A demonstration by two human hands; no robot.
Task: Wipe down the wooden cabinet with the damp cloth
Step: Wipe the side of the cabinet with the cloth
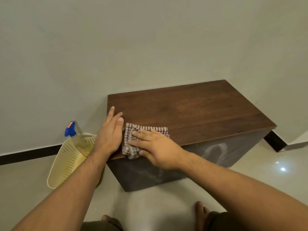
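One wooden cabinet (191, 110), one checked cloth (160, 130), one perforated basket (70, 157), one spray bottle (70, 130), two hands: left hand (110, 134), right hand (156, 147).

light: dim, warm | glare: bright spots on floor (282, 169) | edges: wide-angle bending

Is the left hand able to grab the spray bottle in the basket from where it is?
Probably yes. The left hand lies flat and empty on the left edge of the cabinet, and the spray bottle stands in the basket just beside it, with nothing between them.
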